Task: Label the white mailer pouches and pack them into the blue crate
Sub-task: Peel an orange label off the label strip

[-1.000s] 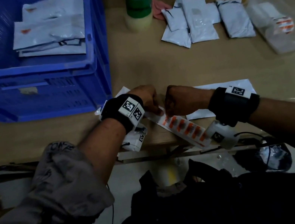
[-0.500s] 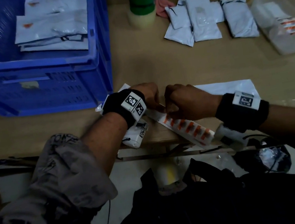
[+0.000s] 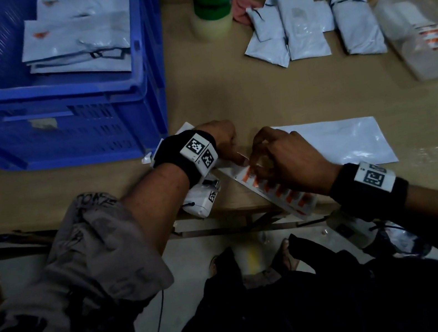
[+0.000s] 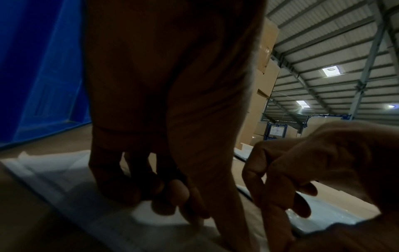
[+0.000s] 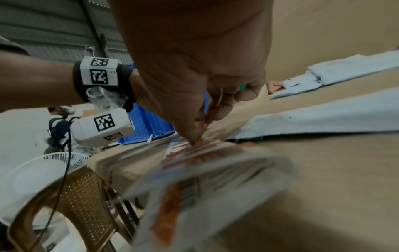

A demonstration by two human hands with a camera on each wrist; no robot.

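Several labelled pouches point(image 3: 78, 41) lie in the crate point(image 3: 65, 128). Left hand point(image 3: 222, 139) pins the label strip point(image 3: 274, 188) to the worktop point(image 3: 212, 85); right hand point(image 3: 284, 160) pinches a label's edge. Flat pouch point(image 3: 339, 141) beside it looks light, limp, slippery: best lifted by an edge.

Item count, approx. where stacked:
- Blue crate point(image 3: 108, 77), far-left of tabletop point(image 3: 201, 104): 1. Pouches inside point(image 3: 78, 41): at least 3, overlapping, exact qty unclear.
- Loose pouches, far edge point(image 3: 305, 30): approx. 5, partly overlapped.
- Flat pouch near front edge point(image 3: 348, 143): 1.
- Label strip point(image 3: 275, 191): 1; orange labels visible: approx. 6.
- Tape rolls point(image 3: 212, 0), stacked: 3.
- Clear container point(image 3: 424, 41), right edge: 1.
- Hands: 2.
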